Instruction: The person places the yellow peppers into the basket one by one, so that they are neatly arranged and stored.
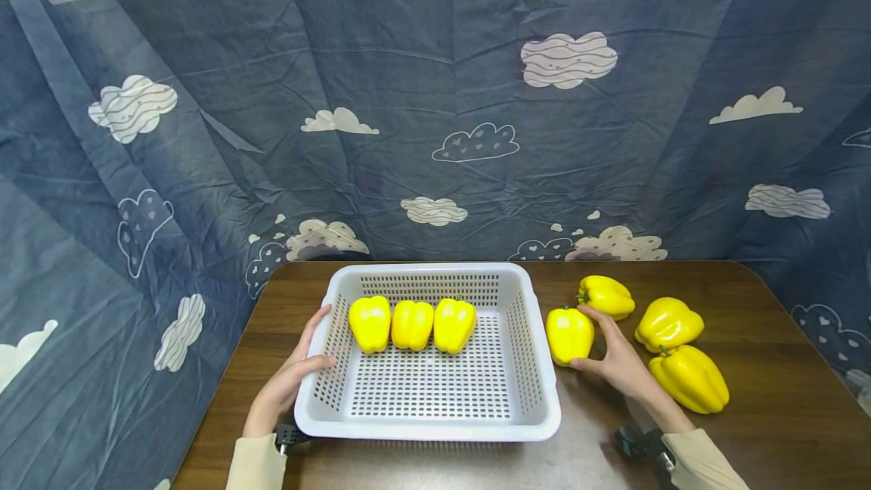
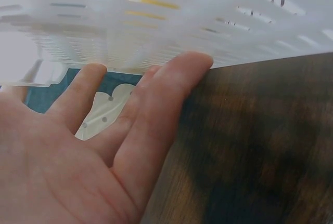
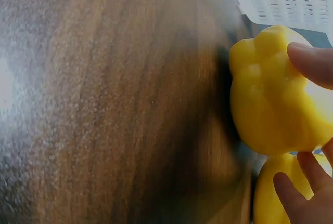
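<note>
Your right hand point(image 1: 612, 358) pinches a yellow pepper point(image 1: 568, 336) between thumb and fingers, just right of the white basket point(image 1: 427, 430); you cannot tell whether it is clear of the table point(image 1: 463, 467). Beyond it and to its right lie three loose peppers point(image 1: 669, 324). Your left hand point(image 1: 289, 380), well apart from the right, grips the basket's left side, thumb over the rim. Inside, three upright-looking peppers point(image 1: 412, 325) form a row. Behind hangs a cloud-patterned cloth point(image 1: 401, 165).
</note>
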Demonstrator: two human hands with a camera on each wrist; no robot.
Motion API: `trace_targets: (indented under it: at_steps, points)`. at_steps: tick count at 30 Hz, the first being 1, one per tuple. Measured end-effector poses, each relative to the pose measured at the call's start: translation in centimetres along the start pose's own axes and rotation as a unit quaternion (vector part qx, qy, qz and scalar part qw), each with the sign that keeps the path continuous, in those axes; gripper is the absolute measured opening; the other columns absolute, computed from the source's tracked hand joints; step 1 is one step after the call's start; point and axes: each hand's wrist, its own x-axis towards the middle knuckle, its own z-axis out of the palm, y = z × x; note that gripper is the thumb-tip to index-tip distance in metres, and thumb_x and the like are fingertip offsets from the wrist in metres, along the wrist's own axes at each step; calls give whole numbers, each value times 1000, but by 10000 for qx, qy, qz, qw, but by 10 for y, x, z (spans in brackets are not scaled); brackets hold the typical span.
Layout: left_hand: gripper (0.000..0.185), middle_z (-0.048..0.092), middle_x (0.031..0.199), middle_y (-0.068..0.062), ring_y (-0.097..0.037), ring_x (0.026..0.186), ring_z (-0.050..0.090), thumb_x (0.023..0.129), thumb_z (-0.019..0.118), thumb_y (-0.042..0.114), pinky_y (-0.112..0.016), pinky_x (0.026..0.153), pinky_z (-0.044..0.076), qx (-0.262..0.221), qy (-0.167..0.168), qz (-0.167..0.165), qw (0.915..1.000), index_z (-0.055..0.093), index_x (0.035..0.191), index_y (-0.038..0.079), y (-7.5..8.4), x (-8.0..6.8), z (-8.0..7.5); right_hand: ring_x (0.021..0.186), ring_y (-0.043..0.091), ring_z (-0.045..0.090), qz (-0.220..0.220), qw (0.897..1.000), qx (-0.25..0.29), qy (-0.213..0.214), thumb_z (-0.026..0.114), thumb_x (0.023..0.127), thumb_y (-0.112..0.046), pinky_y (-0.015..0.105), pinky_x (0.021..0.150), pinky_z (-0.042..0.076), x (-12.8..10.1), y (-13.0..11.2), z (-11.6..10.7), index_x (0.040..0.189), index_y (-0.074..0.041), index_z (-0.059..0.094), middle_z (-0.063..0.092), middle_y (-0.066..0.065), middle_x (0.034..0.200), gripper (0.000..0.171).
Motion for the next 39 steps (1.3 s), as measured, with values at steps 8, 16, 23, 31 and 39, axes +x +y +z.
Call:
trace_targets:
  at_steps: [8, 16, 23, 31, 39]
  points:
    - [84, -4, 156, -14, -52, 129, 23, 85, 50, 4, -55, 88, 40, 1, 28, 24, 10000, 5, 151, 30, 0, 0, 1, 132, 51, 22, 122, 9995, -279, -2, 82, 70, -6, 69, 99, 18, 1, 2, 1, 144, -4, 26, 23, 28, 146, 93]
    - [84, -4, 156, -13, -51, 130, 23, 85, 51, 4, -55, 88, 40, 22, 121, -36, 9999, 7, 151, 31, 1, 0, 2, 124, 49, 35, 74, 9990, -274, 343, 84, 69, -8, 59, 96, 35, -2, 2, -1, 142, 0, 30, 30, 30, 142, 92]
    - [84, -3, 156, -13, -51, 130, 23, 85, 51, 4, -55, 88, 40, 52, 156, -23, 9999, 7, 151, 31, 2, -1, 3, 117, 52, 42, 144, 9984, -108, 538, 84, 71, -13, 57, 92, 40, -5, -7, -12, 144, 1, 30, 30, 33, 140, 92]
    - [84, -3, 156, -13, -51, 130, 23, 85, 51, 4, -55, 88, 39, 67, 157, -20, 9999, 7, 151, 31, 2, -1, 2, 118, 52, 41, -35, 9978, -64, 663, 83, 71, -11, 56, 93, 38, -8, -16, -24, 144, 2, 29, 30, 32, 140, 92]
    - [84, -4, 156, -13, -52, 129, 23, 85, 50, 4, -55, 87, 40, 59, 124, -5, 9999, 6, 151, 31, 1, -1, 2, 120, 48, 39, 13, 9971, -230, 719, 83, 72, -16, 18, 90, 42, -11, -30, -33, 145, -1, 29, 32, 29, 138, 92]
